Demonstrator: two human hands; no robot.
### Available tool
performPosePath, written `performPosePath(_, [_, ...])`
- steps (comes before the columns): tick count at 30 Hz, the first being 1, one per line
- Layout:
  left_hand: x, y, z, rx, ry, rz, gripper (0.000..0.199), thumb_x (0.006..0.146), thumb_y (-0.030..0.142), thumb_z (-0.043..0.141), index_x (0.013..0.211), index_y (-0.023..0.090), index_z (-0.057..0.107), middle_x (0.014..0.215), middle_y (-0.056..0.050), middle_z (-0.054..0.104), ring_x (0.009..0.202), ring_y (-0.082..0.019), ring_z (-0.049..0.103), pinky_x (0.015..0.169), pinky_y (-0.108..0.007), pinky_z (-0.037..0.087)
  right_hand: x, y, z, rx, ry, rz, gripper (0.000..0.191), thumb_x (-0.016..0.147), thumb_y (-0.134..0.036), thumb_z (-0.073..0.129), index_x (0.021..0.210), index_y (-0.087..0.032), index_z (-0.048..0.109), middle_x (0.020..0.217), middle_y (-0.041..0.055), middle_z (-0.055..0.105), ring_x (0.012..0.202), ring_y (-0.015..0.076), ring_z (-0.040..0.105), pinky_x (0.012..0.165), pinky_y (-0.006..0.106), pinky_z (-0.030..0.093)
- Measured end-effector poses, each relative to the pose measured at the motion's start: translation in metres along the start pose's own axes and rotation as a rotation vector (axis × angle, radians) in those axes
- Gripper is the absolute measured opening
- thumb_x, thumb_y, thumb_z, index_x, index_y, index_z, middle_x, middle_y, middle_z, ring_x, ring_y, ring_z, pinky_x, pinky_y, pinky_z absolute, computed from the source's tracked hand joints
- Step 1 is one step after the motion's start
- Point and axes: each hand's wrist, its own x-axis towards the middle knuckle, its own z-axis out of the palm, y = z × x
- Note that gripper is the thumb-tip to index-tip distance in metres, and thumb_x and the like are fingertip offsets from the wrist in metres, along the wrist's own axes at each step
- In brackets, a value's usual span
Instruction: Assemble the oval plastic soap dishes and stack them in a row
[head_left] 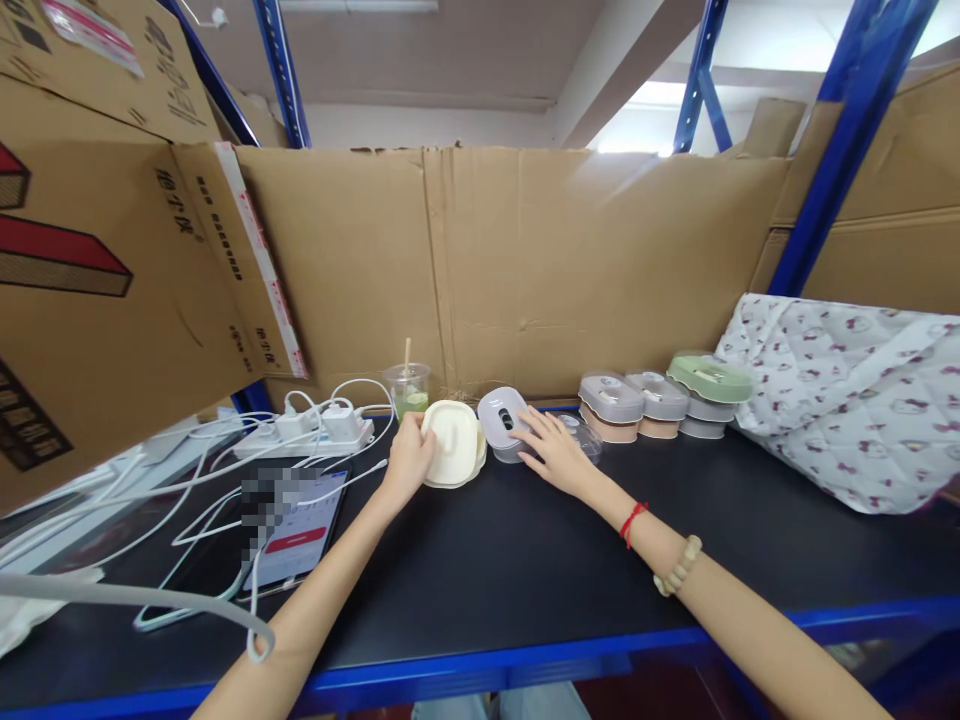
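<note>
My left hand (pixel 410 455) grips the left edge of a cream square lid (pixel 452 443), which tilts up over another cream piece. Beside it, a grey-lilac container or lid (pixel 501 415) leans upright with a dark oval at its centre. My right hand (pixel 553 448) touches its right side, fingers spread, palm down. Behind the right hand lies a clear lid (pixel 581 437), partly hidden. Farther right are stacks of lidded boxes: grey over peach (pixel 611 405), a second such pair (pixel 660 403), and a green one (pixel 709 380) on grey ones.
A cup with a straw (pixel 409 388) stands behind my left hand. To the left are a power strip (pixel 262 440), white cables and a lit phone (pixel 300 530). A patterned quilted bag (pixel 855 400) sits at the right. Cardboard (pixel 600 260) walls the back; a large box overhangs the left.
</note>
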Motion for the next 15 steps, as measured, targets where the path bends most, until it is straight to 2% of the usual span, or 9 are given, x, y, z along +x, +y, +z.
performPosePath(4, [-0.003, 0.002, 0.002, -0.217, 0.051, -0.078, 0.022, 0.078, 0.004, 0.047, 0.093, 0.019, 0.041, 0.07, -0.001, 0.055, 0.077, -0.027, 0.056, 0.074, -0.031, 0.041, -0.002, 0.002, 0.001, 0.001, 0.104, 0.026, 0.014, 0.088, -0.012, 0.051, 0.094, -0.015, 0.063, 0.099, 0.0117, 0.065, 0.091, 0.0288, 0.063, 0.074, 0.043, 0.054])
performPosePath(8, [-0.011, 0.004, 0.009, -0.426, 0.053, -0.182, 0.036, 0.082, 0.003, 0.047, 0.115, 0.013, 0.038, 0.061, 0.004, 0.051, 0.058, -0.019, 0.053, 0.052, -0.022, 0.038, 0.005, -0.004, -0.011, 0.018, 0.246, 0.148, 0.023, 0.098, -0.024, 0.039, 0.099, -0.013, 0.06, 0.09, 0.0113, 0.065, 0.077, 0.0223, 0.064, 0.061, 0.032, 0.054])
performPosePath(11, [-0.017, 0.008, 0.015, -0.554, -0.002, -0.242, 0.042, 0.083, 0.004, 0.05, 0.122, 0.011, 0.035, 0.068, 0.001, 0.055, 0.055, -0.017, 0.054, 0.048, -0.02, 0.04, 0.012, -0.017, -0.022, 0.036, 0.342, 0.234, 0.032, 0.099, -0.034, 0.036, 0.104, -0.011, 0.057, 0.09, 0.0114, 0.063, 0.072, 0.0197, 0.064, 0.057, 0.029, 0.052])
performPosePath(13, [-0.021, 0.011, 0.019, -0.702, -0.07, -0.276, 0.037, 0.085, 0.005, 0.049, 0.119, 0.011, 0.039, 0.076, -0.003, 0.058, 0.06, -0.017, 0.058, 0.05, -0.02, 0.044, 0.017, -0.025, -0.028, 0.061, 0.331, 0.173, 0.035, 0.1, -0.038, 0.034, 0.101, -0.012, 0.059, 0.089, 0.0091, 0.064, 0.071, 0.0177, 0.063, 0.057, 0.027, 0.05])
performPosePath(15, [-0.024, 0.015, 0.022, -0.905, -0.163, -0.322, 0.019, 0.089, 0.009, 0.045, 0.107, 0.011, 0.049, 0.083, -0.006, 0.06, 0.066, -0.018, 0.061, 0.054, -0.02, 0.048, 0.02, -0.031, -0.032, 0.08, 0.29, 0.052, 0.037, 0.1, -0.037, 0.032, 0.099, -0.014, 0.061, 0.089, 0.0075, 0.065, 0.073, 0.0162, 0.064, 0.058, 0.027, 0.05])
